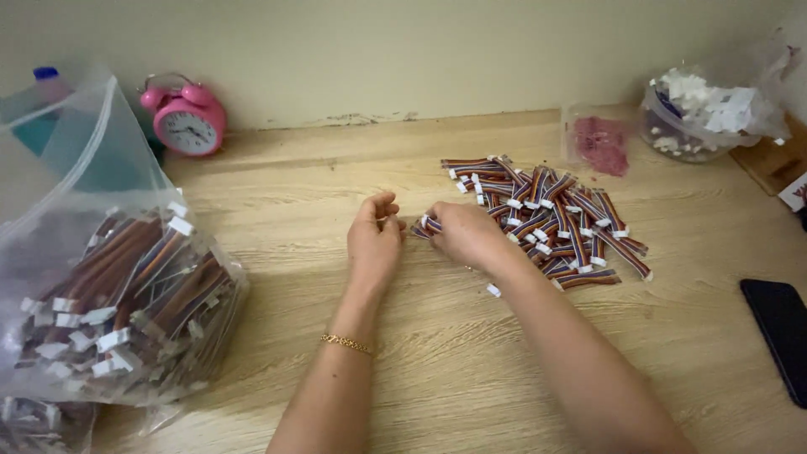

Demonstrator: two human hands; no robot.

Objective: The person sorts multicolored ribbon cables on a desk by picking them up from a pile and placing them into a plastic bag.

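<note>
My left hand (375, 240) and my right hand (464, 234) meet at the middle of the wooden table (437, 353). Between their fingertips they pinch one short multicoloured ribbon cable (425, 225) with a white connector at its end. Just right of my right hand lies a loose pile of the same ribbon cables (555, 220). A single white connector (493, 290) lies on the table beside my right forearm. A thin gold bracelet (346, 342) circles my left wrist.
A clear plastic bag full of ribbon cables (126, 303) fills the left side. A pink alarm clock (190, 118) stands by the wall. Back right: a small bag of pink pieces (600, 141) and a container of white connectors (702, 113). A dark phone (780, 332) lies at right.
</note>
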